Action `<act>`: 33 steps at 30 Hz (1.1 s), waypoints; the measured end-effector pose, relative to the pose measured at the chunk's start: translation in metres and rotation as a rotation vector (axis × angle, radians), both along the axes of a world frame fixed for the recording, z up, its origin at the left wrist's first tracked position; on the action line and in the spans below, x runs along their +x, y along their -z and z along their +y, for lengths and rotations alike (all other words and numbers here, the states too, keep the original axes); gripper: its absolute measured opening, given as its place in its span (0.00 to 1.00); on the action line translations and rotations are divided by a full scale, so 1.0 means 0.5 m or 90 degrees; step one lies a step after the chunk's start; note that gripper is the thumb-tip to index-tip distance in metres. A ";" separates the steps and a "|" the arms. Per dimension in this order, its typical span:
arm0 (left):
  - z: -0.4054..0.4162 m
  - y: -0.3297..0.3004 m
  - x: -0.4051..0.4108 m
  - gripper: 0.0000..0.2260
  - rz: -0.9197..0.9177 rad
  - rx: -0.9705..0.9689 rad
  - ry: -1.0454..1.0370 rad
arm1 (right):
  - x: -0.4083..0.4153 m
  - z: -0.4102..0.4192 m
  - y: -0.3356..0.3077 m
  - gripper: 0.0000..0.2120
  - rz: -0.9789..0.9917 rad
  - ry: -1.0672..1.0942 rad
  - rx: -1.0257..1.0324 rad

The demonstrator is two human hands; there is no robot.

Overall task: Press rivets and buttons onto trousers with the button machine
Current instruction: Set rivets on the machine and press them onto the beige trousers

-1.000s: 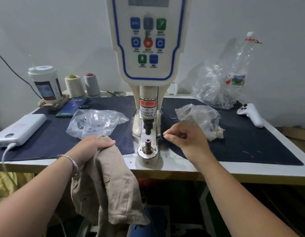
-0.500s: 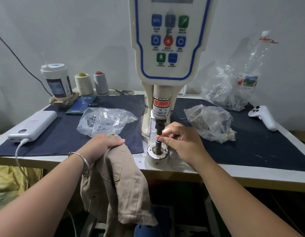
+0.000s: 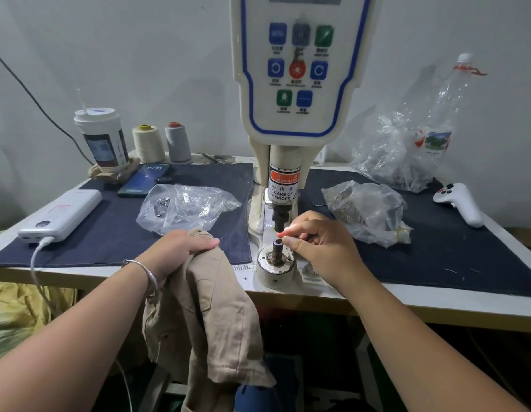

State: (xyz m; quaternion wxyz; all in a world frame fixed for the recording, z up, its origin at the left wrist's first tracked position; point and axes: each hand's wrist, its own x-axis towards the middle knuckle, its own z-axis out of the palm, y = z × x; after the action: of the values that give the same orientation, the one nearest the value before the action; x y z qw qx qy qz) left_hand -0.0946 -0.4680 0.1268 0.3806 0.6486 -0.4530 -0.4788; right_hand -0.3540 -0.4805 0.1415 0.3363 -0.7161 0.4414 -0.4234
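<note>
A small garment workshop is indicated: a button machine (image 3: pixel 294 84) is mounted on a worktable (image 3: pixel 436 304), with thread cones (image 3: pixel 148 142), bagged metal fasteners (image 3: pixel 184 208) and beige trousers (image 3: pixel 205 316) at hand.

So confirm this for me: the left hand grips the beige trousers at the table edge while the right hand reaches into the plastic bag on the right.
Not quite. In the head view the right hand is not in the plastic bag; its fingertips are at the machine's lower die, just under the punch. The left hand does grip the beige trousers at the table edge.
</note>
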 end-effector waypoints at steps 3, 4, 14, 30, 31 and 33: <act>0.018 -0.018 -0.004 0.09 -0.011 0.031 0.029 | -0.017 0.024 0.002 0.03 -0.007 0.048 -0.042; 0.029 -0.026 -0.004 0.09 0.002 0.049 0.062 | -0.025 0.038 0.002 0.03 -0.029 0.072 -0.052; 0.154 -0.151 -0.054 0.15 0.154 0.143 0.416 | -0.006 0.180 -0.012 0.35 -0.022 -0.298 0.214; 0.183 -0.182 -0.169 0.05 0.115 0.168 0.685 | -0.084 0.163 -0.119 0.54 -0.049 -0.585 0.363; 0.182 -0.182 -0.174 0.04 0.121 0.159 0.718 | -0.078 0.167 -0.113 0.49 -0.047 -0.582 0.378; 0.177 -0.184 -0.174 0.11 0.111 0.165 0.757 | -0.074 0.178 -0.104 0.36 0.005 -0.565 0.400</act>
State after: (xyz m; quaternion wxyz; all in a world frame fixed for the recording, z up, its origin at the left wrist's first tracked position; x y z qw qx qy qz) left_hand -0.1815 -0.3794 0.2188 0.0022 0.2842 -0.6424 -0.7117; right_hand -0.3908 -0.3914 0.1936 0.6788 -0.7005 0.2030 -0.0855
